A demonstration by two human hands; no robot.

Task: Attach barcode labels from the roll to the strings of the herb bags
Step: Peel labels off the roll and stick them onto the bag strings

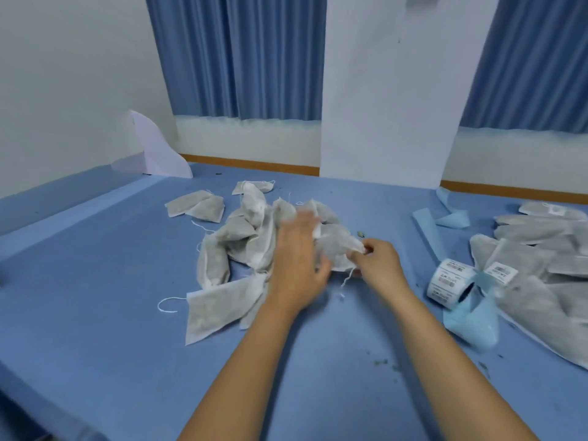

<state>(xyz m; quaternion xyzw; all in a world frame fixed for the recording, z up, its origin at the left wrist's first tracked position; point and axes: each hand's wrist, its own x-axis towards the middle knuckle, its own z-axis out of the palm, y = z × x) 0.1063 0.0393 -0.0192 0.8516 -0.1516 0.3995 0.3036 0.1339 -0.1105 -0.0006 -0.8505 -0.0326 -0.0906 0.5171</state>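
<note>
Left forearm (pixel 241 361) and right forearm (pixel 445 351) enter from the near edge of the blue surface (pixel 95 313). The left grip (pixel 299 259) is released, its fingers stretched and blurred over the central pile (pixel 241 240) of herb bags. The right grip (pixel 378 262) is grasping one corner of a single herb bag (pixel 337 246) between thumb and fingertips. That bag is lifted slightly off the right side of the pile, and its string (pixel 348 278) dangles free. No label is visible on it or on any bag in the central pile.

At the right, well apart from both grips, lies the label roll (pixel 447 276) on its side, trailing blue backing paper (pixel 471 319) toward the near edge. Just beside the roll is the finished pile (pixel 541 265), where white barcode labels (pixel 502 272) show on at least two bags.

Judged from this layout, the task is partly done. One bag is being picked out, its label is not yet peeled, and a large share of the bags is left.
</note>
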